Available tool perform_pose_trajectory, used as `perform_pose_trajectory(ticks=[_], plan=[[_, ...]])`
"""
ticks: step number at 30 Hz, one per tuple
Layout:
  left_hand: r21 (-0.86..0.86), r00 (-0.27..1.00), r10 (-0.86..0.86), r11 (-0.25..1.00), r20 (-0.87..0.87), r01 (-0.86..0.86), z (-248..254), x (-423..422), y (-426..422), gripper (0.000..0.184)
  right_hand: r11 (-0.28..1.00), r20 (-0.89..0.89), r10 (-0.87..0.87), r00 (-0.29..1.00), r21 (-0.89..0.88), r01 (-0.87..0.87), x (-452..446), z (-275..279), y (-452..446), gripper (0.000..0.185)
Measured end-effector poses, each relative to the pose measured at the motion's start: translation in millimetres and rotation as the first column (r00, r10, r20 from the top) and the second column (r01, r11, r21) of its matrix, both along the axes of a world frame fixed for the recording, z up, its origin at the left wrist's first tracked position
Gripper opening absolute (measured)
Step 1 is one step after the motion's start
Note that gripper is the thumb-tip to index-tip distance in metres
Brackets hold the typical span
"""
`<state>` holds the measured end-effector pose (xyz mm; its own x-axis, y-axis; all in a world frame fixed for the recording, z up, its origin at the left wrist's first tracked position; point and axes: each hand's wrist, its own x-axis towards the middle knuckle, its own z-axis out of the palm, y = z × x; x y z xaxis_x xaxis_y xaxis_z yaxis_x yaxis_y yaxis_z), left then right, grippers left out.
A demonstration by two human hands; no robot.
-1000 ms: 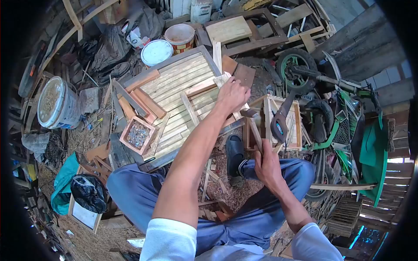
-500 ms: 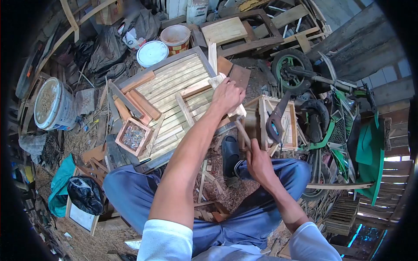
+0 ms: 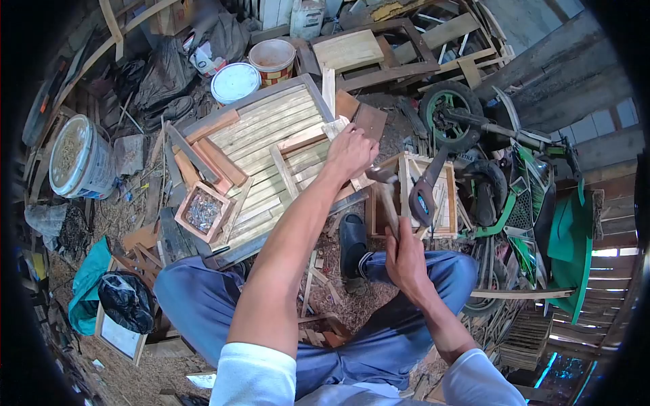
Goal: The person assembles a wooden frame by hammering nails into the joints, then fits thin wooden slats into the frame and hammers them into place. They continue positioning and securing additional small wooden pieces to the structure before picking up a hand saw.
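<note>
My left hand [image 3: 352, 152] is closed around the right side of a small pale wooden frame [image 3: 285, 170], which rests on a slatted wooden panel [image 3: 261, 139]. The fingers hide part of the gripped strip. In my right hand [image 3: 407, 262] is a hammer [image 3: 391, 210], held by its wooden handle. The hammer's metal head is just right of the frame's near corner, apart from it. A small wooden box of nails [image 3: 205, 211] sits at the panel's left edge, beside loose wood strips [image 3: 222, 161].
Right of my foot stands a wooden crate [image 3: 404, 196] with a handsaw [image 3: 425, 196] lying over it. A small green motorbike [image 3: 511, 196] is farther right. Buckets [image 3: 235, 82] stand behind the panel, and another bucket [image 3: 81, 159] is at left. Wood scraps cover the floor.
The hammer head has moved right, away from the frame's corner, as my right hand tilted. My left hand keeps its grip on the frame in the same place.
</note>
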<state>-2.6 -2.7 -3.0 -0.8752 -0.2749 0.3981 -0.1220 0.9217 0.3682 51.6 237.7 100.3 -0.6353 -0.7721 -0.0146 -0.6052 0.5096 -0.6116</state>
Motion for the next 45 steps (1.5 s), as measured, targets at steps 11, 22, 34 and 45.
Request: perform_pose_trajectory(ticks=[11, 22, 34, 45], plan=[[0.005, 0.999, -0.015, 1.0, 0.042, 0.015, 7.0, 2.2, 1.6, 0.039, 0.998, -0.005, -0.021, 1.0, -0.051, 0.021, 4.6, -3.3, 2.3, 0.018], [0.019, 0.998, -0.018, 1.0, 0.063, 0.017, 7.0, 2.4, 0.8, 0.038, 1.0, 0.014, -0.019, 1.0, -0.024, 0.019, 3.6, -14.5, 6.0, 0.019], [0.013, 1.0, -0.018, 1.0, 0.015, 0.018, 3.2, 0.4, 2.6, 0.037, 0.996, -0.017, 0.011, 1.0, 0.086, -0.01, -5.4, -37.4, 12.3, 0.024], [-0.022, 0.998, -0.024, 0.999, 0.06, 0.025, 4.9, -2.4, 0.1, 0.037, 0.993, 0.006, -0.02, 1.0, 0.12, 0.019, -8.7, -40.9, 6.5, 0.02]])
